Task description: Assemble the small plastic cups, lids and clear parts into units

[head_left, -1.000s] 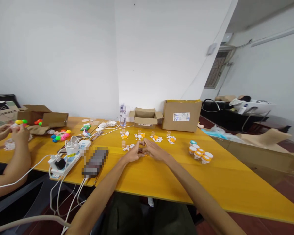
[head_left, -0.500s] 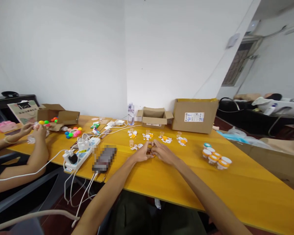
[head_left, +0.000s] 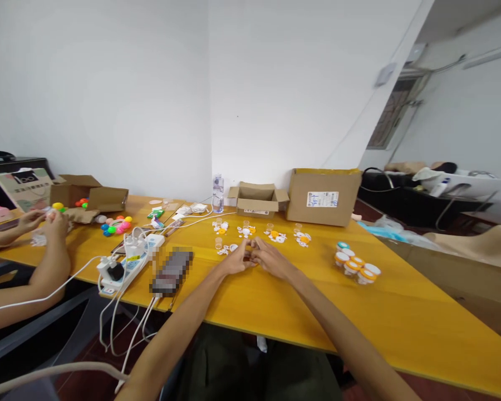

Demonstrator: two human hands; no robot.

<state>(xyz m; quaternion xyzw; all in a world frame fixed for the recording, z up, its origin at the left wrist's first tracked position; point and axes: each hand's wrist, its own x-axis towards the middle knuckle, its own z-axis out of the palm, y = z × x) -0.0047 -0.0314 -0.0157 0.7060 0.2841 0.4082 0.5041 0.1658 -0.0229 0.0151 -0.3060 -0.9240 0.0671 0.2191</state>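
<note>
My left hand (head_left: 236,260) and my right hand (head_left: 269,258) meet low over the table's middle, fingertips together and fingers curled. Whatever they hold is hidden between the fingers and too small to name. Just beyond them lie small piles of white and orange plastic pieces (head_left: 277,236), each with a little clear cup (head_left: 270,227) by it. One more clear cup (head_left: 219,243) with white pieces is left of my left hand. To the right stands a cluster of small clear jars with orange, white and teal lids (head_left: 352,265).
An open cardboard box (head_left: 256,206), a large closed carton (head_left: 323,207) and a water bottle (head_left: 218,195) stand along the wall. A power strip (head_left: 152,245) with cables and a pixelated dark device (head_left: 173,272) lie left. Farther left, another person's hands (head_left: 55,224) work near colourful balls (head_left: 119,225).
The whole view has shifted slightly, so things appear a little farther left. My hands stay together in the same place over the table, with fingers slightly moved.
</note>
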